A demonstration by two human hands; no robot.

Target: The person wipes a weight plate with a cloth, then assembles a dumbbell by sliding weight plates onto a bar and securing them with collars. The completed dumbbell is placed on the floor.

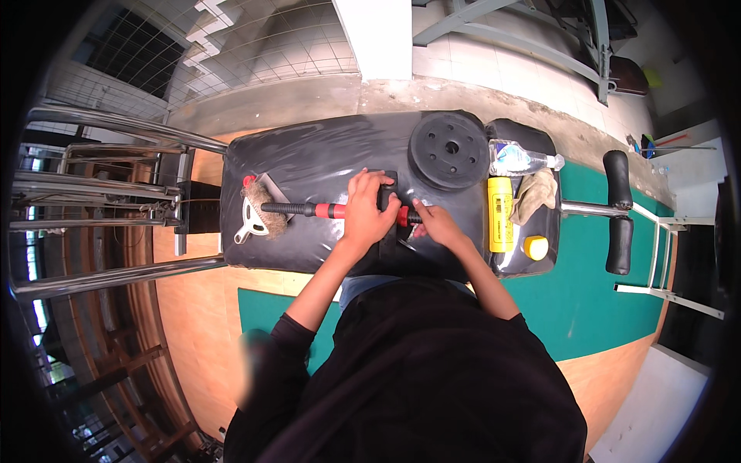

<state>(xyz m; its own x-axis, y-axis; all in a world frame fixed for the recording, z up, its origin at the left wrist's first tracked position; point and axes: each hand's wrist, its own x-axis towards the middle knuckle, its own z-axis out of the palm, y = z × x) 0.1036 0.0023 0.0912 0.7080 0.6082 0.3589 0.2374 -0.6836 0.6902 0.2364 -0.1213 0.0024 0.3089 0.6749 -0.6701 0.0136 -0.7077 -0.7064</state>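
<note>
A dumbbell bar (pixel 297 209) with a black threaded end and red collars lies crosswise before me on a black padded bench (pixel 332 143). My left hand (pixel 367 207) is wrapped over the middle of the bar, against a dark piece that looks like a weight plate seen edge-on. At the bar's right end, the fingers of my right hand (pixel 438 226) close round a red and black collar nut (pixel 407 216). Beyond my right hand a round black weight plate (pixel 432 158) lies flat on the bench. My palms hide part of the bar.
To the left lies a white-handled brush (pixel 251 221). On the right are a clear bottle (pixel 525 159), a yellow bottle (pixel 500 220), a yellow cap (pixel 535 248) and a crumpled cloth (pixel 534 196). Chrome rails (pixel 123 275) flank the bench's left end; padded rollers (pixel 618 243) stand right.
</note>
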